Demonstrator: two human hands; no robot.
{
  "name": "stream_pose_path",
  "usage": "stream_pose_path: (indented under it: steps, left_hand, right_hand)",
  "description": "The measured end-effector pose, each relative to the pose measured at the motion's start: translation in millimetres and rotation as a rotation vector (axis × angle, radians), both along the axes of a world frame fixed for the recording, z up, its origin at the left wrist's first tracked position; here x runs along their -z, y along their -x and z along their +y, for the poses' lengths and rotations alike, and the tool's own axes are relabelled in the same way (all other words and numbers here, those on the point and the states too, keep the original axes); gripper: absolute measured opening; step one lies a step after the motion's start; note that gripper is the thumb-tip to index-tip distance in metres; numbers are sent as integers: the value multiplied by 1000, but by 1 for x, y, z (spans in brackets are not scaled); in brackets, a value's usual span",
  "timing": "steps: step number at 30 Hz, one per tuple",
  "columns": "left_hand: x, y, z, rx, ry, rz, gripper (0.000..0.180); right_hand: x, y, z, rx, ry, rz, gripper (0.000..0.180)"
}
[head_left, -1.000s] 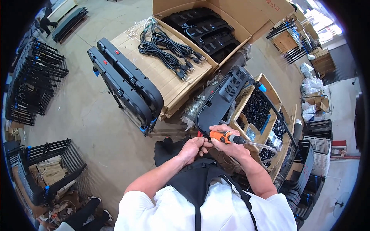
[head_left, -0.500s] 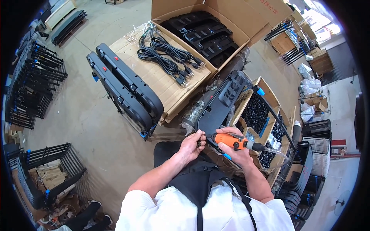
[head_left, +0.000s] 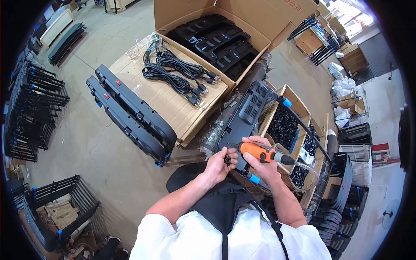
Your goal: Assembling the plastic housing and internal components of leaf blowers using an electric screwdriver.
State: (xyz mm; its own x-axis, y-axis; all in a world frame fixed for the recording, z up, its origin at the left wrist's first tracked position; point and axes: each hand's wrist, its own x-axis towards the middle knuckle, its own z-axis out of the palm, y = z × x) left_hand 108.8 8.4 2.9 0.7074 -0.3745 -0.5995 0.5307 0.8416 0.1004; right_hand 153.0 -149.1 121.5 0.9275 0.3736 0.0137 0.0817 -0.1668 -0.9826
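- Good handling likely means holding the orange driver (head_left: 259, 152) square to the black panel (head_left: 236, 131), with the left fingertips clear of its tip.
- The right hand (head_left: 263, 168) is wrapped around the driver at the panel's near end.
- The left hand (head_left: 218, 165), also by that end, is curled around small dark pieces (head_left: 227, 160).
- The driver lies just right of the left hand; whether its tip touches the panel cannot be told.

The greyish-tan floor (head_left: 110, 173) spreads out toward nine o'clock. A white wall (head_left: 383, 110) stands at three o'clock, with a fan (head_left: 387, 213) at four. Bright light fills a window-like opening (head_left: 353, 16) at two; a pale wooden bench-like box (head_left: 58, 28) sits at ten.
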Motion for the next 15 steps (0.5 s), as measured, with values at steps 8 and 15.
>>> stream_pose_path:
  steps: [8,15]
  left_hand:
    - [7,11,4,227,-118,-211,31]
    - [-14,8,11,209,-91,-30,32]
  right_hand:
    - [9,-28,22,-37,118,-9,52]
    - [13,-35,35,-126,314,-89,41]
